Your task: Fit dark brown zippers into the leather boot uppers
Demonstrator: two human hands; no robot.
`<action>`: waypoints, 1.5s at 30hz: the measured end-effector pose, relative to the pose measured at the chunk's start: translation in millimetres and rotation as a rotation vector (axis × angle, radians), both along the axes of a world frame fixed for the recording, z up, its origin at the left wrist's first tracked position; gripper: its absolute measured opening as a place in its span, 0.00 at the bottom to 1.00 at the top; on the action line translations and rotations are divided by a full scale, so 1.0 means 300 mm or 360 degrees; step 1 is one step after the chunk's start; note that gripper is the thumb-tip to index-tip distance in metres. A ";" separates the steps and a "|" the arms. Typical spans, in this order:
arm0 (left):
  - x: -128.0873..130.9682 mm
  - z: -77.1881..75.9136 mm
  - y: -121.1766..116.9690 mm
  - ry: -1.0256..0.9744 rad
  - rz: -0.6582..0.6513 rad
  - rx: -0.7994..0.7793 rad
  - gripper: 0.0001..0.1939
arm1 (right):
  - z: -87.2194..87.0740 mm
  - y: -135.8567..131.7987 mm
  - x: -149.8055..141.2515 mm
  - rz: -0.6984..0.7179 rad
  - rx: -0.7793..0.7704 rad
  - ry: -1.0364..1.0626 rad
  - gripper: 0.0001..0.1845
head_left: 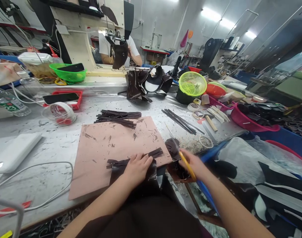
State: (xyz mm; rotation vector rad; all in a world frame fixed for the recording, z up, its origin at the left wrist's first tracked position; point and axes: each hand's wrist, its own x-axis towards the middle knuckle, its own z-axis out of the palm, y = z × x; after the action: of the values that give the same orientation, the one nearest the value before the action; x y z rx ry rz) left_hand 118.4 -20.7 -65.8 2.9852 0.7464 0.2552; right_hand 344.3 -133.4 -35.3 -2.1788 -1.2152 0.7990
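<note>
My left hand [138, 168] is closed over a dark brown leather piece [151, 170] at the near edge of a pink board [96, 158], pressing it down. Narrow dark strips [155, 152] lie under and beside its fingers. In my right hand [194, 165], just off the board's right corner, is a pair of scissors [186, 163] with yellow handles, the blades pointing up and left. The scissors are somewhat blurred. Dark scraps [172, 148] lie beside the blades. A bundle of dark strips [118, 117] rests across the board's far edge.
More dark strips [179, 120] lie to the right, near a hammer [211, 123] and tape rolls [205, 142]. Brown leather pieces [137, 84] stand before a sewing machine [79, 49]. A white cable [54, 163] crosses the left side. Another person [134, 54] sits behind the machine.
</note>
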 end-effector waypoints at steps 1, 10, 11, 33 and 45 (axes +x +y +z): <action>-0.002 -0.008 -0.001 -0.0032 0.0012 -0.0012 0.18 | -0.005 -0.045 -0.051 0.0070 -0.0050 0.0265 0.26; -0.015 -0.014 0.009 -0.0081 0.0008 -0.0222 0.19 | -0.036 -0.070 -0.260 0.0248 -0.0324 0.0428 0.19; -0.017 -0.012 0.009 -0.0074 0.0003 -0.0226 0.19 | -0.030 -0.043 -0.262 0.0287 -0.0337 0.0360 0.19; -0.025 -0.017 0.009 -0.0092 -0.0068 -0.0223 0.19 | -0.083 -0.011 -0.313 0.0159 -0.0176 0.0311 0.22; -0.013 -0.012 0.019 0.0023 0.0035 -0.0335 0.22 | -0.013 -0.039 -0.121 -0.0053 -0.0104 0.0662 0.37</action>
State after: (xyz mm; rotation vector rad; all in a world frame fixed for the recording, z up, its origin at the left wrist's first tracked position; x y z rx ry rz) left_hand 114.5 -14.9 -69.4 2.7852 0.7565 0.1461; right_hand 308.0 -145.0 -39.2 -1.9436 -0.9498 1.2179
